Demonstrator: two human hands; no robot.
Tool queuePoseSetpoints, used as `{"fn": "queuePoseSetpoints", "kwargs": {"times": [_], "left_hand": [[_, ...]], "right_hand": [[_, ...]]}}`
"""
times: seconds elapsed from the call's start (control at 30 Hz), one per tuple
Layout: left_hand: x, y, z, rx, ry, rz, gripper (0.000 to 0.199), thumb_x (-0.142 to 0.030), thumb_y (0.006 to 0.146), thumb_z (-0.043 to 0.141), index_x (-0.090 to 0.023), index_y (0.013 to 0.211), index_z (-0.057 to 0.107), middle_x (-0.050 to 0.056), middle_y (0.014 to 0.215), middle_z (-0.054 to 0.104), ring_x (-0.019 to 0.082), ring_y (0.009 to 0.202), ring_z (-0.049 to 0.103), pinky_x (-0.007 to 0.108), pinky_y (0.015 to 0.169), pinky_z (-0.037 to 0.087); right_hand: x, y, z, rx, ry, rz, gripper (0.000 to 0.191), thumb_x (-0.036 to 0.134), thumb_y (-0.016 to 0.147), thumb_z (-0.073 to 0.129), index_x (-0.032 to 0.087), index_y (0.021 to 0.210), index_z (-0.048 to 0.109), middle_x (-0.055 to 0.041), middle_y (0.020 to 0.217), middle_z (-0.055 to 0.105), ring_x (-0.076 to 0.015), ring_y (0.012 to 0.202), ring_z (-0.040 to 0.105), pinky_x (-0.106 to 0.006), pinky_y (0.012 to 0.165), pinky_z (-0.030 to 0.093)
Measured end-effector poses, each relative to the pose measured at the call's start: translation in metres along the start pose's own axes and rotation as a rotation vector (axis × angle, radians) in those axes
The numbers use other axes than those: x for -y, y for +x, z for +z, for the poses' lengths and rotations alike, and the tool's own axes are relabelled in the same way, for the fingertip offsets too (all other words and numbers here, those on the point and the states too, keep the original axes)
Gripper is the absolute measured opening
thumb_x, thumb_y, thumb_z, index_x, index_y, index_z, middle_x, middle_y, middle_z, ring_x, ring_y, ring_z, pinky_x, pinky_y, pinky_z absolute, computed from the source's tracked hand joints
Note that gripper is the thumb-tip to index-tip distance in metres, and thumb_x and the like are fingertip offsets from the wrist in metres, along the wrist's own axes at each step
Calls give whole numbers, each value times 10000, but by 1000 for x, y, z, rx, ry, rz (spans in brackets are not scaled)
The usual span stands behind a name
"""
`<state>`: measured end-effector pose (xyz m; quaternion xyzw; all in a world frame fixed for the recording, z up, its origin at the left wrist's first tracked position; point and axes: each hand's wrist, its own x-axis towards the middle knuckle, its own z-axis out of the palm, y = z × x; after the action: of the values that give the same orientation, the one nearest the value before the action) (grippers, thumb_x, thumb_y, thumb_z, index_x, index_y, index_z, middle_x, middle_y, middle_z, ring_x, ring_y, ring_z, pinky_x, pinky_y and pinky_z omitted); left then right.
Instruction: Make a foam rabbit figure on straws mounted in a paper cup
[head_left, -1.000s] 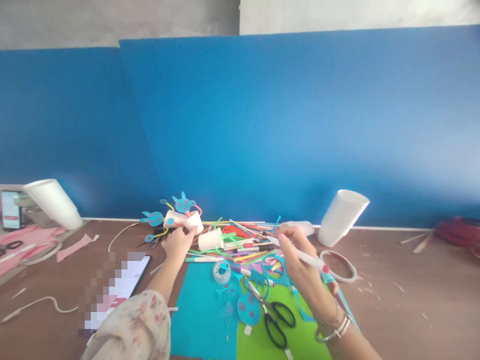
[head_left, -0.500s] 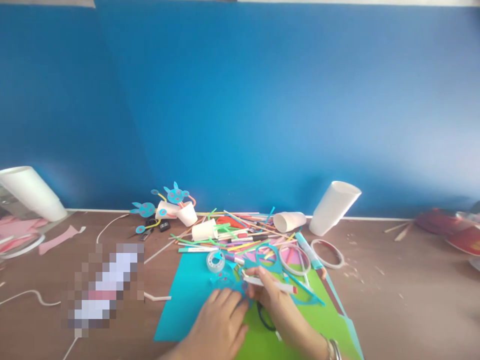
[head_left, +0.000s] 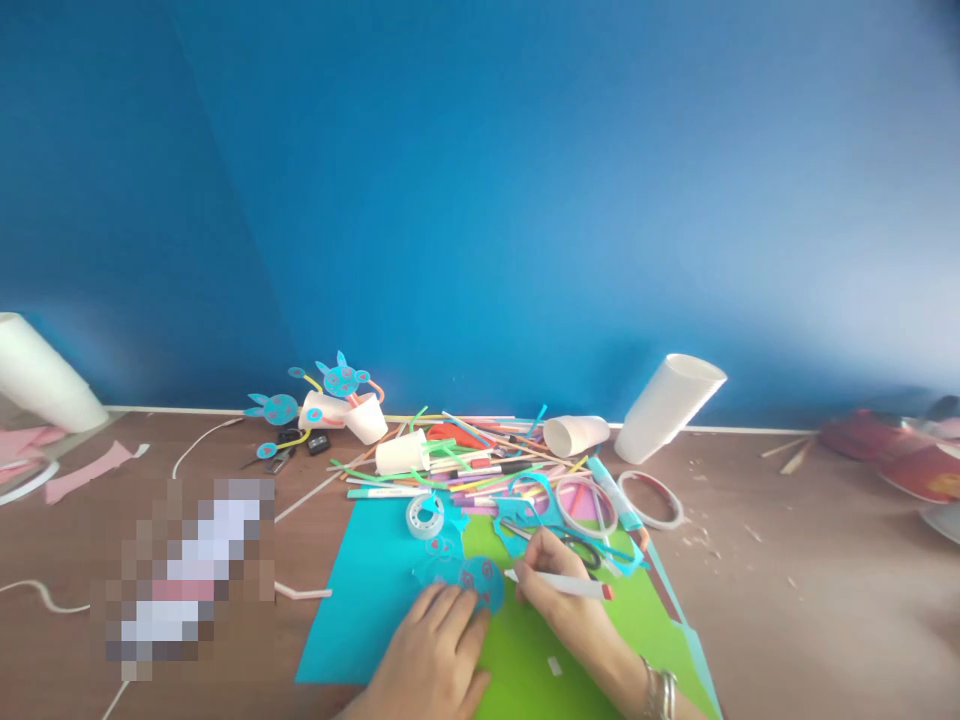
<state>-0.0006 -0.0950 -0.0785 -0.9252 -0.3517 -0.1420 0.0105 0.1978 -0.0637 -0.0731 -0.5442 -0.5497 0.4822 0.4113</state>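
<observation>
Two sheets, one blue (head_left: 360, 610) and one green (head_left: 517, 685), lie under your hands. Your left hand (head_left: 435, 650) rests palm down, its fingertips over the lower edge of a blue disc (head_left: 491, 585) with red drawing on it; it lies loose, clasping nothing, its thumb apart from the fingers. That disc sits near the border of the sheets, its lower part hidden by your fingers, so you see only some of the red lines. Another blue piece beside it is too blurred to make out.

Your right hand (head_left: 559, 600) pinches a white pen (head_left: 574, 584), red end pointing right. Its tip stands just beside the disc's right edge; whether it touches, you cannot tell. Behind that hand, the scissors (head_left: 585, 552) show partly, their handles crossed by blue scraps.

Farther back, straws and pens overlap in a pile (head_left: 480, 485), too tangled to count, with a cup (head_left: 401, 453) lying on its side at the left of it. The tape (head_left: 425, 516) sits on the blue sheet. At your left, pixels (head_left: 199, 570) mask something, and a white stack (head_left: 45, 375) is cut off by the frame. Far right, red things (head_left: 855, 440) are smeared by blur.
</observation>
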Motion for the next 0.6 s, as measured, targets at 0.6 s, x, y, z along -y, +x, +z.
{"fn": "queuePoseSetpoints", "kwargs": {"times": [0.6], "left_hand": [[0,2,-4,53,-68,-7,382,-368,895,513,-158,1212,556,95,1145,646,241,1062,569,418,980,419]], "right_hand": [[-8,10,5,-124,-338,-54,276,329,750,554,217,563,385,66,490,382,-97,483,341,-234,481,265]]}}
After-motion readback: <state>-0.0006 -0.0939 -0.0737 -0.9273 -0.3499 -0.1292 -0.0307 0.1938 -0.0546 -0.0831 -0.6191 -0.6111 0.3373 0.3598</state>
